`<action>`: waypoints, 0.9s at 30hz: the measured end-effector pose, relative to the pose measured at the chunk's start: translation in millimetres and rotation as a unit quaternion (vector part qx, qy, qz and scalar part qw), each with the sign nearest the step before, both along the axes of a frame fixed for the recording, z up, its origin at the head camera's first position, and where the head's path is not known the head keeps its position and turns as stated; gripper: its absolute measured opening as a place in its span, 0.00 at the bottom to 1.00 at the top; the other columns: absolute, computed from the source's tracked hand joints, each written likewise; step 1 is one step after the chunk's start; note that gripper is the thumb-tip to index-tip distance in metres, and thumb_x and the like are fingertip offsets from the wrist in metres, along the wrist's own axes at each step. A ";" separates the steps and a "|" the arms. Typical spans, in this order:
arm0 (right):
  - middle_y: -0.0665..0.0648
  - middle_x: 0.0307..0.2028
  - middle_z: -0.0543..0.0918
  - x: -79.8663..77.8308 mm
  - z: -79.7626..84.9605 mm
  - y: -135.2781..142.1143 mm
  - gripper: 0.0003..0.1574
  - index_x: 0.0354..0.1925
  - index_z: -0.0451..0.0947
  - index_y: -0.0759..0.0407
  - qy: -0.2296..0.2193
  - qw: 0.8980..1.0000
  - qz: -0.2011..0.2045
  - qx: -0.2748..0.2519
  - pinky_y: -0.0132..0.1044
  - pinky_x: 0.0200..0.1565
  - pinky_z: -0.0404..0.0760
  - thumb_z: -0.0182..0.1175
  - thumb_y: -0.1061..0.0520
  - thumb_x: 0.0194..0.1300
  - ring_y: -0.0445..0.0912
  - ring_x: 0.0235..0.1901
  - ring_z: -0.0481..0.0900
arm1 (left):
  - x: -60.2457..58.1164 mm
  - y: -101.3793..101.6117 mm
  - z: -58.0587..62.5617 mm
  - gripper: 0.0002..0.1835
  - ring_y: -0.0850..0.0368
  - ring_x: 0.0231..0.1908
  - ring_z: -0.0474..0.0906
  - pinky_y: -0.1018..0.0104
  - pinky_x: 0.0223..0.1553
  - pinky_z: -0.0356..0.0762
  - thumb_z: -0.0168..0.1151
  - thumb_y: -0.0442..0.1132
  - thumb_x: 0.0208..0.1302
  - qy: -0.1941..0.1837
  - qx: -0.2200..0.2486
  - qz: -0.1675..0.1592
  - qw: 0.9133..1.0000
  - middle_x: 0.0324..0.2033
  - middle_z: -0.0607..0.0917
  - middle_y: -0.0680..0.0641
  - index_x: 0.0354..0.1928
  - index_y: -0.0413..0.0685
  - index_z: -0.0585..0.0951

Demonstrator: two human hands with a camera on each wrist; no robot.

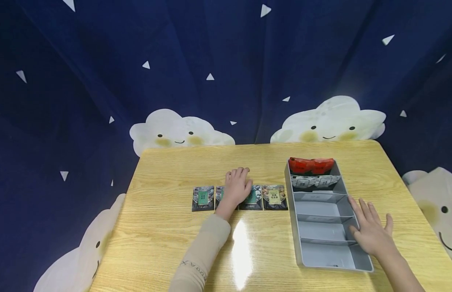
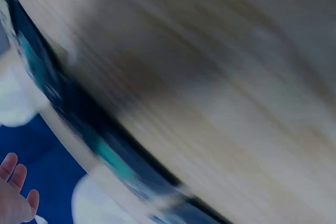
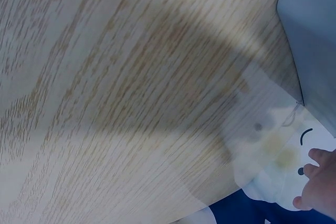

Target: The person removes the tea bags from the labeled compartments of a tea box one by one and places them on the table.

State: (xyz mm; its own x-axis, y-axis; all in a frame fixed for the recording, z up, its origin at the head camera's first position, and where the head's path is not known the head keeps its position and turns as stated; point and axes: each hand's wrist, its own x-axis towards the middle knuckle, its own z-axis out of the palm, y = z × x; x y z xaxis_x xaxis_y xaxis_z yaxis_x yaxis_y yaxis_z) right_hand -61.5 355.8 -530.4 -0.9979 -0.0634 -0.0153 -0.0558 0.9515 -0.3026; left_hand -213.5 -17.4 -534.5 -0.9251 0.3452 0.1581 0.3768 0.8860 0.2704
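My left hand (image 1: 237, 187) hovers over a row of flat black sachets on the table, its fingers loosely bent and nothing visible in them. A green-labelled sachet (image 1: 203, 198) lies at the left end and a yellow-labelled sachet (image 1: 274, 197) at the right end. Between them, the hand and wrist partly cover two more green-labelled sachets. Spread fingers of my right hand (image 1: 371, 229) rest at the right wall of a grey divided box (image 1: 294, 227). Red sachets (image 1: 311, 166) fill its far compartment, and white-and-black sachets (image 1: 315, 182) stand in the one nearer.
The wooden table (image 1: 156, 243) ends at a dark blue curtain (image 1: 226, 61) printed with clouds. Three nearer compartments of the box show their bare grey floors. In the left wrist view, the sachets (image 2: 113, 158) are blurred.
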 end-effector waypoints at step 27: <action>0.68 0.68 0.43 -1.6 -3.4 2.4 0.56 0.71 0.29 0.44 0.004 1.000 -0.001 -0.005 0.65 0.54 0.17 0.53 0.58 0.57 0.63 0.67 0.31 | 18.4 149.0 23.3 0.20 0.63 0.51 0.63 0.62 0.58 0.56 0.41 0.51 0.69 0.080 -0.129 -0.104 0.983 0.53 0.68 0.59 0.61 0.62 0.63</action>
